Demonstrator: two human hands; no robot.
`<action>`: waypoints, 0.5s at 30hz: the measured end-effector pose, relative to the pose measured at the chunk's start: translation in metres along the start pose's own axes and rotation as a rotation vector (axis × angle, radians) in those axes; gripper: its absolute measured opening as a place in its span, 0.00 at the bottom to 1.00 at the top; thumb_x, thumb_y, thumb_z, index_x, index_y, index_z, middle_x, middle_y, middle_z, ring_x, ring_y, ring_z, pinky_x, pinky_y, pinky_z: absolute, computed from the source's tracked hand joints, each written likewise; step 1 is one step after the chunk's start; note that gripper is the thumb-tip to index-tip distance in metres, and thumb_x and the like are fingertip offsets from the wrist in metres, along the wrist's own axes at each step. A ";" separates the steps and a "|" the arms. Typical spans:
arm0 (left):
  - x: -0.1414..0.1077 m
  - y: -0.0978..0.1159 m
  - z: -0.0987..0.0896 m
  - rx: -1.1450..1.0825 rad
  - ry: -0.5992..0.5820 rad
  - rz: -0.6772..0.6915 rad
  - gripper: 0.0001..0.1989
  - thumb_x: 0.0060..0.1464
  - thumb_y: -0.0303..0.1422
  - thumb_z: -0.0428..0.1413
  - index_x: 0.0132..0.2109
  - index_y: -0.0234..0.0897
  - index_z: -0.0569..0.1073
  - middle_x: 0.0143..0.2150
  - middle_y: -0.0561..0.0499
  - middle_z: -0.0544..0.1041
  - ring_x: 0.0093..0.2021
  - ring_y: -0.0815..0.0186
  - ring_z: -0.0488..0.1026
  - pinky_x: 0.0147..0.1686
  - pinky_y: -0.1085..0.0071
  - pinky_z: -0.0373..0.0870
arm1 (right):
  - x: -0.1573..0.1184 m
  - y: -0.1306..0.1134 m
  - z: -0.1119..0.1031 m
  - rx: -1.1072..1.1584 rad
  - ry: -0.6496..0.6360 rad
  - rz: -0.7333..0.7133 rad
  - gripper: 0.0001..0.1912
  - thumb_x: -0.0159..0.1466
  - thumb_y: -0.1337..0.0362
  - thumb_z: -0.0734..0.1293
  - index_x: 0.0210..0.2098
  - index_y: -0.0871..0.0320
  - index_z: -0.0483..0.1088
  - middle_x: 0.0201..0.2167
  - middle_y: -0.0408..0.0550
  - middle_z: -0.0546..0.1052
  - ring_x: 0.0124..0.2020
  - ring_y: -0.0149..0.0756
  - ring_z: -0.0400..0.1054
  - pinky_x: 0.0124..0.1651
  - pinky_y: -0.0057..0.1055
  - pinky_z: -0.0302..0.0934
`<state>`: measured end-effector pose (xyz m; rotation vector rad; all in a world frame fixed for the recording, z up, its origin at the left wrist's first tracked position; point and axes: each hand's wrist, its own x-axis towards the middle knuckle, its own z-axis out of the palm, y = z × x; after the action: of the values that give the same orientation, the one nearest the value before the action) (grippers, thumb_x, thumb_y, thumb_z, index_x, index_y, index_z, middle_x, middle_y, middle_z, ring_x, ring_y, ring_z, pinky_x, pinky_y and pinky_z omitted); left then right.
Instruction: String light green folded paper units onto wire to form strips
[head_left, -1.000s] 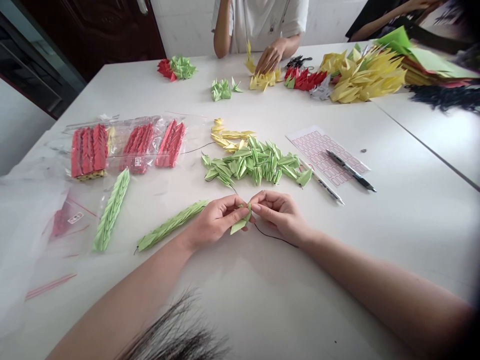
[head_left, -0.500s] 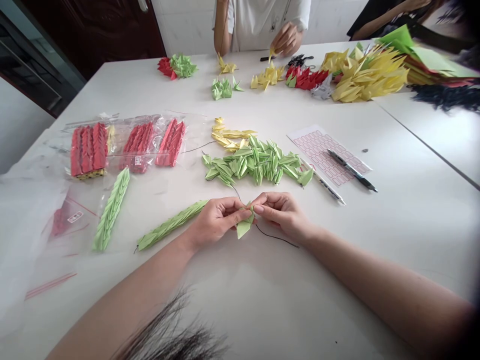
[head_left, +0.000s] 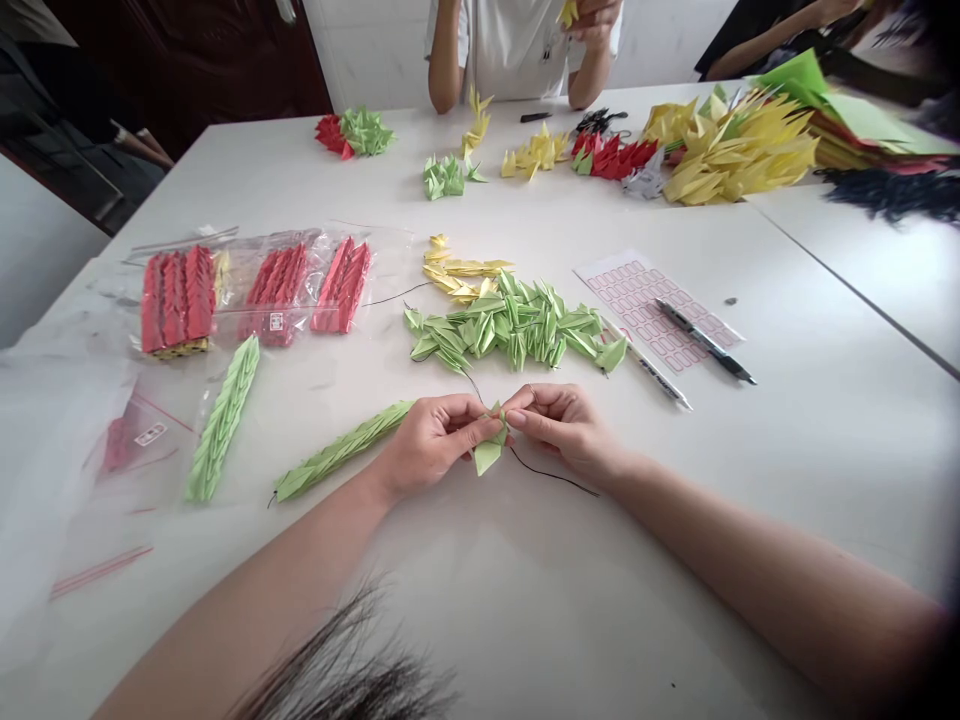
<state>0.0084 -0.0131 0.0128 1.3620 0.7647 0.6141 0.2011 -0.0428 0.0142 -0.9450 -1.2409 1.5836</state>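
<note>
Between my two hands is a folded green paper piece (head_left: 489, 455), pinched near its top. My left hand (head_left: 431, 440) is closed on its left side with thumb and fingers. From the right, my right hand (head_left: 562, 425) pinches the same piece, its fingertips meeting the left ones. A thin black thread (head_left: 555, 474) runs out below the fingers to the right. Just beyond my hands lies a string of green folded paper pieces (head_left: 517, 325), with yellow folded pieces (head_left: 465, 270) behind it. A tightly stacked green paper strand (head_left: 337, 455) reaches under my left hand.
Plastic bags of red strands (head_left: 274, 285) and a bagged green strand (head_left: 223, 420) lie left. A label sheet (head_left: 637, 290), a black pen (head_left: 705, 340) and a white pen (head_left: 652, 370) lie right. Across the table (head_left: 480, 610), a person's hand (head_left: 596, 20) holds yellow paper near several coloured paper piles.
My hands and the green piece have hardly moved. Across the table, the other person's hand has risen with a yellow piece, and another yellow piece there now stands up. Someone appears by the door.
</note>
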 end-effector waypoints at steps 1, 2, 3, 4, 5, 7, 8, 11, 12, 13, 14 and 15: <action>0.000 0.000 0.000 0.004 0.002 0.004 0.19 0.55 0.46 0.61 0.33 0.31 0.75 0.29 0.50 0.75 0.27 0.71 0.68 0.28 0.74 0.65 | 0.000 0.000 0.000 0.000 -0.001 0.001 0.12 0.62 0.58 0.72 0.30 0.61 0.76 0.22 0.42 0.73 0.17 0.22 0.49 0.19 0.25 0.42; 0.000 0.000 0.000 0.009 0.005 0.006 0.19 0.55 0.46 0.61 0.33 0.31 0.75 0.28 0.50 0.75 0.27 0.71 0.68 0.28 0.74 0.65 | 0.000 0.000 0.000 0.000 -0.001 0.002 0.12 0.62 0.58 0.72 0.30 0.61 0.76 0.22 0.42 0.73 0.17 0.22 0.49 0.19 0.25 0.42; 0.000 -0.001 0.000 0.014 0.008 0.006 0.18 0.56 0.45 0.61 0.33 0.31 0.75 0.28 0.50 0.75 0.27 0.71 0.68 0.28 0.74 0.65 | 0.000 0.000 0.000 -0.003 0.000 0.005 0.12 0.62 0.57 0.72 0.30 0.61 0.76 0.22 0.42 0.73 0.17 0.22 0.49 0.19 0.25 0.42; -0.001 -0.001 0.001 0.020 0.012 0.005 0.18 0.56 0.45 0.61 0.33 0.31 0.75 0.28 0.50 0.74 0.27 0.71 0.68 0.27 0.74 0.64 | 0.000 0.000 0.000 -0.006 0.002 0.008 0.13 0.62 0.57 0.72 0.30 0.61 0.75 0.22 0.42 0.73 0.17 0.22 0.49 0.19 0.25 0.42; -0.001 0.000 0.001 0.023 0.015 0.002 0.18 0.56 0.45 0.61 0.34 0.31 0.75 0.28 0.50 0.74 0.27 0.71 0.68 0.27 0.74 0.64 | 0.001 0.000 0.000 -0.011 0.002 0.011 0.13 0.62 0.56 0.73 0.30 0.61 0.75 0.22 0.42 0.73 0.17 0.22 0.49 0.19 0.25 0.42; -0.001 0.000 0.002 0.027 0.020 0.000 0.18 0.56 0.44 0.61 0.34 0.30 0.75 0.28 0.49 0.74 0.27 0.70 0.68 0.27 0.73 0.63 | 0.001 -0.002 0.000 -0.019 0.002 0.016 0.14 0.61 0.56 0.73 0.29 0.61 0.75 0.21 0.42 0.73 0.16 0.22 0.48 0.18 0.25 0.42; -0.001 0.000 0.002 0.029 0.022 0.001 0.18 0.56 0.44 0.61 0.33 0.30 0.75 0.28 0.49 0.74 0.27 0.70 0.68 0.27 0.73 0.63 | 0.001 -0.003 0.000 -0.023 0.001 0.017 0.14 0.61 0.55 0.73 0.29 0.61 0.75 0.21 0.42 0.72 0.16 0.22 0.48 0.19 0.25 0.42; -0.001 0.001 0.002 0.039 0.023 0.004 0.18 0.55 0.45 0.61 0.33 0.30 0.75 0.28 0.49 0.74 0.27 0.70 0.69 0.28 0.73 0.63 | 0.001 -0.004 0.001 -0.038 -0.001 0.019 0.15 0.60 0.54 0.73 0.29 0.61 0.75 0.20 0.42 0.71 0.17 0.22 0.50 0.19 0.25 0.43; -0.001 0.001 0.002 0.041 0.022 0.004 0.18 0.55 0.45 0.61 0.33 0.30 0.75 0.28 0.49 0.74 0.27 0.70 0.69 0.28 0.73 0.63 | 0.001 -0.004 0.001 -0.043 0.002 0.021 0.16 0.60 0.53 0.73 0.28 0.61 0.75 0.19 0.41 0.71 0.17 0.22 0.51 0.19 0.25 0.43; -0.001 0.001 0.001 0.040 0.022 0.005 0.18 0.55 0.45 0.61 0.33 0.30 0.75 0.28 0.49 0.74 0.27 0.69 0.69 0.28 0.73 0.63 | 0.001 -0.004 0.001 -0.048 0.005 0.023 0.16 0.60 0.53 0.73 0.28 0.61 0.75 0.18 0.41 0.70 0.17 0.23 0.51 0.19 0.25 0.44; -0.001 0.001 0.001 0.038 0.022 0.006 0.18 0.55 0.45 0.61 0.33 0.30 0.75 0.28 0.49 0.74 0.27 0.69 0.69 0.28 0.73 0.63 | 0.001 -0.004 0.001 -0.052 0.008 0.026 0.16 0.60 0.53 0.73 0.28 0.61 0.75 0.17 0.40 0.68 0.17 0.23 0.52 0.20 0.25 0.44; -0.001 0.001 0.001 0.036 0.022 0.007 0.18 0.55 0.45 0.61 0.33 0.30 0.75 0.28 0.49 0.74 0.27 0.69 0.69 0.28 0.73 0.63 | 0.001 -0.004 0.001 -0.055 0.010 0.029 0.16 0.60 0.53 0.73 0.28 0.61 0.74 0.16 0.39 0.67 0.17 0.23 0.52 0.20 0.25 0.44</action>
<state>0.0087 -0.0148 0.0139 1.3931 0.7925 0.6246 0.2004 -0.0415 0.0179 -1.0090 -1.2750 1.5717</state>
